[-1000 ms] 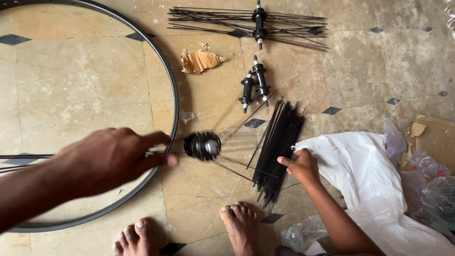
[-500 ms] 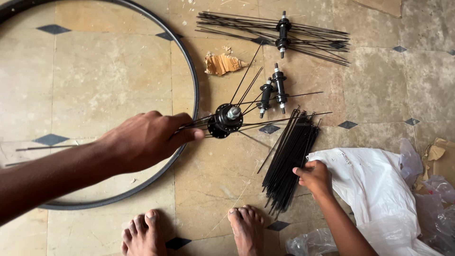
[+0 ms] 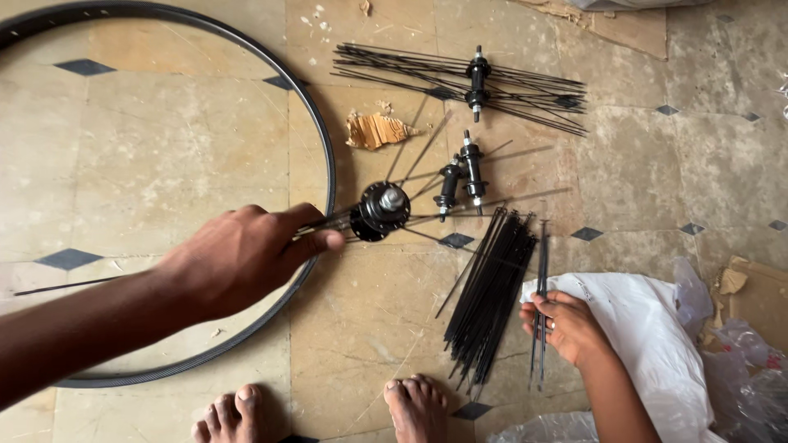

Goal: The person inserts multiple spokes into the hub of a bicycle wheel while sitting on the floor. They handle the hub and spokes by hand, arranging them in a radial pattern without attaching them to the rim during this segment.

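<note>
Head view, looking straight down at a tiled stone floor (image 3: 205, 164), and I go from biggest to smallest. Largest is the black wheel rim (image 3: 327, 164), lying flat and filling the nine o'clock half of the frame. At four o'clock a white plastic sheet (image 3: 648, 320) lies crumpled on the tiles. At twelve o'clock a laced hub with a flat fan of spokes (image 3: 476, 78) rests on the floor. Between five o'clock and centre lies a loose bundle of black spokes (image 3: 488, 303).

My left hand (image 3: 238, 258) comes in from eight o'clock, closed around the gathered spokes of a black hub (image 3: 382, 209) at frame centre, just inside the rim's three o'clock edge; its spokes splay outward. Whether it is lifted off the floor I cannot tell. My right hand (image 3: 566, 324), at four o'clock, is closed narrowly around a few thin spokes (image 3: 539, 303) standing just beside the bundle. Two bare hubs (image 3: 460, 180) sit just past centre toward one o'clock, and a scrap of torn cardboard (image 3: 373, 130) at twelve.

I judge the hub dense and stiff, its steel smooth; the spokes are light, springy and easily bent, so gripping near the hub flange gives better control than holding the tips.
</note>
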### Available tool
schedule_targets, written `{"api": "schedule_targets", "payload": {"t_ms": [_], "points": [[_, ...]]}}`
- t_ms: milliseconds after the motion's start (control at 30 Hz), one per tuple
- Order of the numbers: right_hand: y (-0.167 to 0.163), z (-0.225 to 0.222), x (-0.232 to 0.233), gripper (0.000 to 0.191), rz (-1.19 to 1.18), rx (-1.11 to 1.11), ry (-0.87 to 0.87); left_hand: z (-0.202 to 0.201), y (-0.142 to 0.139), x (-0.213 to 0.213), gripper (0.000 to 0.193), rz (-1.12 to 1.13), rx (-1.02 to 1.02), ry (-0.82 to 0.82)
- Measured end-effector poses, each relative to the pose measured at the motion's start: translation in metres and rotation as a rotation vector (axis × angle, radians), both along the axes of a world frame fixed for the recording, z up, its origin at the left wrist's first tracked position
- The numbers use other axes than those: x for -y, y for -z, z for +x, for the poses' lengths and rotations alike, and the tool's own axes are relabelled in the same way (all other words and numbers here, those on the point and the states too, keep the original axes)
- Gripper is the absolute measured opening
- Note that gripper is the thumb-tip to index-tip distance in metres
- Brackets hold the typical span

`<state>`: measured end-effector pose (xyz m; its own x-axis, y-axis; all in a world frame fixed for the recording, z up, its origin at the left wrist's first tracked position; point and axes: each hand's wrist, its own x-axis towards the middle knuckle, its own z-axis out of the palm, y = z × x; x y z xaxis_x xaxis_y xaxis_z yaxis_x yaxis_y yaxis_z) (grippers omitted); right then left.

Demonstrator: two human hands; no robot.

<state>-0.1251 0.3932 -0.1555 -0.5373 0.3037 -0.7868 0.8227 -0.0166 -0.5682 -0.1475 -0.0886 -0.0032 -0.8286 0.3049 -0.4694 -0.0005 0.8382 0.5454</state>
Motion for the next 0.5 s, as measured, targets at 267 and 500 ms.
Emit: {"api": "schedule_targets", "payload": {"t_ms": [267,500], "points": [[-0.012,-0.017,-0.031,0.009,-0.148,-0.516,0.211,-0.002,0.0,0.0,0.064,0.02,-0.051,0.011],[-0.053,-0.046,-0.013,0.013,0.31,-1.005,-0.044,-0.002,0.002,-0.004,0.061,0.0,0.006,0.021]]}}
